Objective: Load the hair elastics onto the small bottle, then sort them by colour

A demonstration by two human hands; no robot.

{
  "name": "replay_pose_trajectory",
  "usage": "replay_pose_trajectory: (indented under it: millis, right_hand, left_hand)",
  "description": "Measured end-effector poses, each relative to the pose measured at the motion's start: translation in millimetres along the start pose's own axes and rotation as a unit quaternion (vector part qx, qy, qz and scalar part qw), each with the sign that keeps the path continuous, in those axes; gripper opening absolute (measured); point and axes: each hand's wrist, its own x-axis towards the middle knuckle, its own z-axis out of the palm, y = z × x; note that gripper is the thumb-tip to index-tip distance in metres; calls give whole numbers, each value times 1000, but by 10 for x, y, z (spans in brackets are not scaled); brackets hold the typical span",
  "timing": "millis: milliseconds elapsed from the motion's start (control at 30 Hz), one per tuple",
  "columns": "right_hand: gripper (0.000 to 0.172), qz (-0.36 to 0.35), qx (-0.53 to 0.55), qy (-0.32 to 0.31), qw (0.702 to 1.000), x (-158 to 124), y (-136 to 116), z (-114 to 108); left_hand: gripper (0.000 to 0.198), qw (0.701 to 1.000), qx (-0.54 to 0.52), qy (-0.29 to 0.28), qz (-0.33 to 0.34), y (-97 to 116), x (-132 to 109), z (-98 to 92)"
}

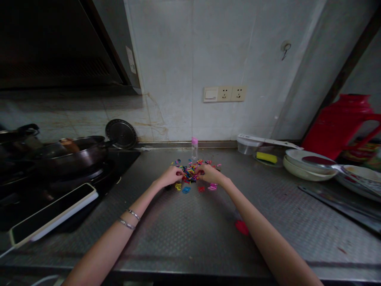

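Observation:
A loose heap of small multicoloured pieces (190, 173) lies on the metal counter (184, 234). My left hand (172, 176) touches the heap's left side, its fingers curled together. On the right side of the heap my right hand (207, 174) has its fingers bent and pressed together too. What either hand pinches is too small to name. Nearer the front are little groups of yellow (177, 186), blue (186, 190), red (201, 189) and pink pieces (212, 186). Behind the heap stands a small clear bottle with a pink cap (194, 147).
At left are a phone-like device (53, 214) and a pan (80, 153) on the stove. A red object (241, 227) lies beside my right forearm. To the right are a yellow sponge (266, 157), stacked bowls (308, 169), a long dark utensil (333, 202) and a red jug (342, 127).

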Motion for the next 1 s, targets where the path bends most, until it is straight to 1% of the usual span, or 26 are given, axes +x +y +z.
replay_pose_trajectory:
  millis: [133,200,267,333,400,500,600,700,833,1000]
  right_hand:
    - [25,4,-9,9,1000,11,-2,28]
    - [24,4,-9,11,1000,21,-8,49]
    - [24,7,-10,5,1000,31,-18,68]
    - [24,10,-13,-3,1000,39,-24,82]
    - [24,9,-18,-5,1000,43,-23,91]
    - [25,8,-27,-9,1000,45,-16,100]
    - [24,20,-38,-22,999,45,-20,103]
    - [23,34,-44,-33,998,41,-40,94]
    - [19,25,-33,-30,999,30,-44,73]
    - [18,23,-4,-19,1000,24,6,60]
  left_hand:
    - [16,999,9,42,32,46,-9,-187]
    - [15,998,-11,44,37,49,-16,-280]
    - [16,999,-47,14,23,42,-29,-346]
    - [21,996,-86,-33,-10,31,-47,-378]
    - [24,990,-115,-69,-36,19,-64,-383]
    - [21,985,-136,-94,-39,-6,-75,-358]
    - [19,985,-129,-113,-35,-42,-68,-320]
    - [16,987,-102,-123,-17,-65,-60,-289]
    - [13,988,-77,-133,5,-53,-66,-269]
    - [12,984,-80,-159,2,-20,-81,-275]
